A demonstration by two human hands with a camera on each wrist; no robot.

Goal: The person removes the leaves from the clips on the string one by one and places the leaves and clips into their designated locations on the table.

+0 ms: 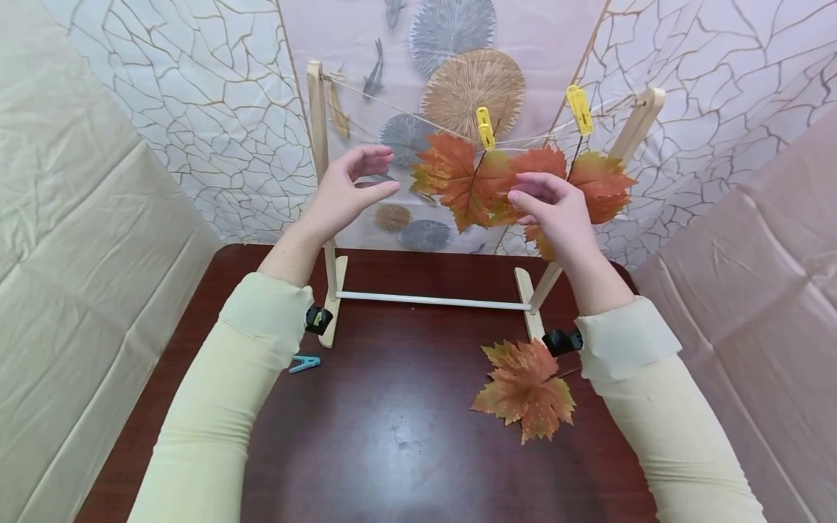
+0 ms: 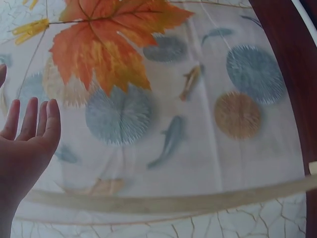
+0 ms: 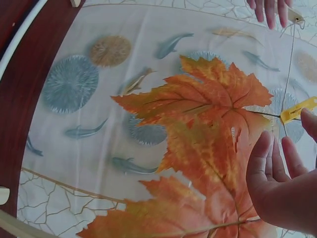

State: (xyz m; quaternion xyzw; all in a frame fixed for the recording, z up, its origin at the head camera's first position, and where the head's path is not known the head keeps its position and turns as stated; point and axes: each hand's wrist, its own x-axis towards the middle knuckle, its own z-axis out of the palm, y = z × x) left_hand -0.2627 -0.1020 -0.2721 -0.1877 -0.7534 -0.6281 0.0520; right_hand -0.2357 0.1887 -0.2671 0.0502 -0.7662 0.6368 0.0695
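My left hand (image 1: 349,185) is raised beside the left post, fingers loosely bent and holding nothing. The right hand (image 1: 556,214) is in front of the hanging leaves, thumb and fingers apart in the right wrist view. An orange maple leaf (image 1: 454,181) hangs by its stem from a yellow clothespin (image 1: 485,128) on a string (image 1: 405,111). Farther right, a second yellow clothespin (image 1: 579,110) grips the stem of more orange-green foliage (image 1: 604,185), partly hidden by my right hand. In the left wrist view the nearer leaf (image 2: 106,39) is apart from the left fingers.
The string runs between two wooden posts (image 1: 318,120) joined low down by a white rod (image 1: 431,299). Another maple leaf (image 1: 526,392) lies on the dark red table (image 1: 392,450) at the right. A blue clothespin (image 1: 304,363) lies by the left forearm.
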